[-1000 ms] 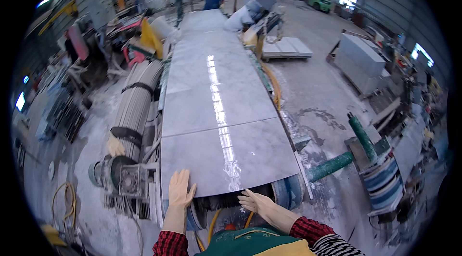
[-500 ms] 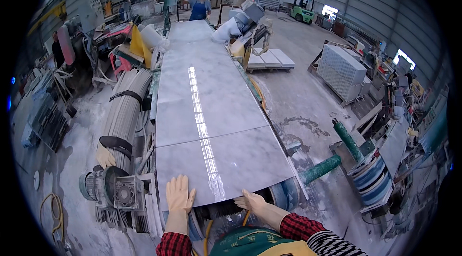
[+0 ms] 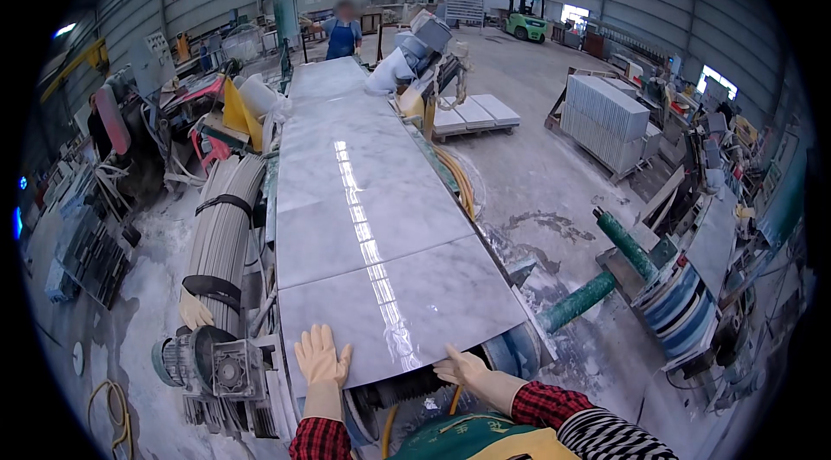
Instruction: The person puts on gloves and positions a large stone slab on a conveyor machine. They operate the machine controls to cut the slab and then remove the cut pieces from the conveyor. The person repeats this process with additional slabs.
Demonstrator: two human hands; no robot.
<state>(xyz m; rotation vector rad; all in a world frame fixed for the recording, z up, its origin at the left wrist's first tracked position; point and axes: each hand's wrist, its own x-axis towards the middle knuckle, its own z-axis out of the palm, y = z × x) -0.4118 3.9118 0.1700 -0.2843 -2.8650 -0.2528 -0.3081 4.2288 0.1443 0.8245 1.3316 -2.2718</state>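
A polished, grey-veined stone slab (image 3: 433, 295) lies flat at the near end of a long conveyor bed. My left hand (image 3: 320, 360), in a cream glove, rests flat on its near left corner, fingers spread. At the near edge, right of centre, my gloved right hand (image 3: 467, 373) touches the slab with its fingers stretched toward the left. Part of those fingers is hard to make out against the dark gap below. Beyond a thin seam lies a second slab (image 3: 320, 235) of like stone, with a bright strip of reflected light running along both.
Left of the bed stand a motor with gearbox (image 3: 212, 362) and a strapped bundle of strips (image 3: 216, 235), a loose glove (image 3: 195, 311) on it. Green rollers (image 3: 576, 302) jut out at right. A person in a blue apron (image 3: 342, 40) stands at the far end.
The view has tilted up a little, so the scene sits lower in the picture. Both hands stay at the near slab, in nearly the same places.
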